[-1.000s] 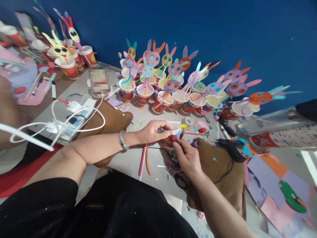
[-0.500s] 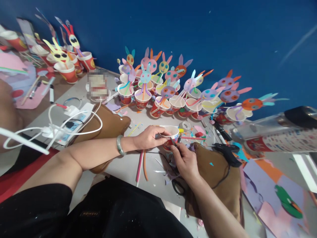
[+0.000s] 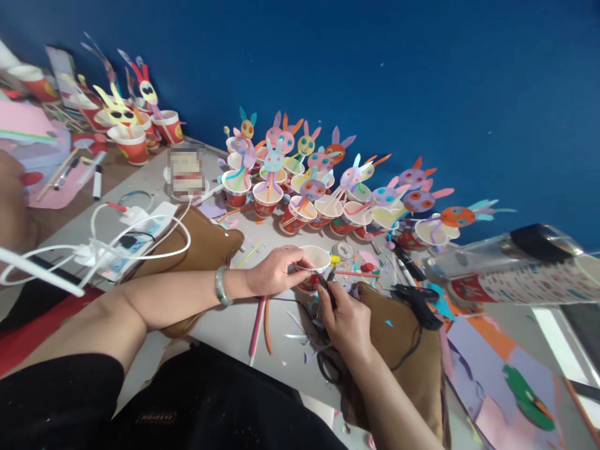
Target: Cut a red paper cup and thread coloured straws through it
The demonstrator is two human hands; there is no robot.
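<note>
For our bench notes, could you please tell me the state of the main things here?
Cup: open-topped, held in left hand
Dark tool: gripped in right hand
Rabbit-topped cups: standing, clustered
Power strip: plugs inserted
Glue gun: set down, unheld
Scissors: unheld, partly hidden

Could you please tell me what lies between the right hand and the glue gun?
In the head view, part of the brown cushion lies between the right hand and glue gun.

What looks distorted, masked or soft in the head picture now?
Head view: the clear cylindrical bottle with black cap seems stretched, likely lens distortion; head view: square pixels mask something beyond the white-and-blue power strip; head view: the red-and-white paper cup looks slightly soft.
</note>
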